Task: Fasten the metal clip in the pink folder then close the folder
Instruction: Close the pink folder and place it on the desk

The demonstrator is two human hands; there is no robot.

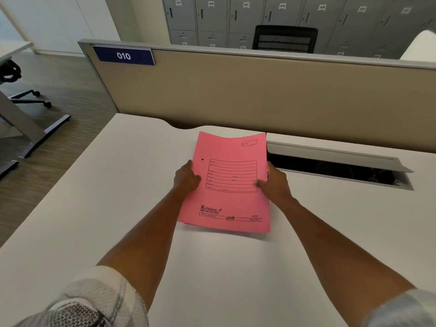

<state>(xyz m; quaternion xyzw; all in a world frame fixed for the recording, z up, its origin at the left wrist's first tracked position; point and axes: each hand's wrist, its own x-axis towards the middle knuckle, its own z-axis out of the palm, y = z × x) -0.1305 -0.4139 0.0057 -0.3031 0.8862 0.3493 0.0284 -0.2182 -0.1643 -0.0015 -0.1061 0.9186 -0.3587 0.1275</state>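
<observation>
One pink folder [227,185], closed, thin card with a matt face, held just above the white bench [224,267]; its near edge casts a shadow on the surface. The front cover faces up. It carries a printed form box with ruled lines, a small label outline at the far right corner, the word "Krishna" and "333" near the bottom edge, and one dark punched hole near the left edge. The far edge bows slightly. The metal clip is not visible with the cover shut.

The left hand [186,178] grips the folder's left edge, thumb on top of the cover, fingers beneath. The right hand [274,182] grips the right edge the same way, thumb on the cover. Both forearms are bare; two pale knit sleeves show at the bottom corners.

The bench is smooth and plain. To the right of the folder lies one long cable slot [337,168] with a grey metal flap raised; its contents are too dark to make out. Behind runs a beige fabric partition [259,95] with a grey rail and one blue plate reading "010" [123,55]. Beyond it stand grey numbered lockers [212,17] and one black chair [284,40].
</observation>
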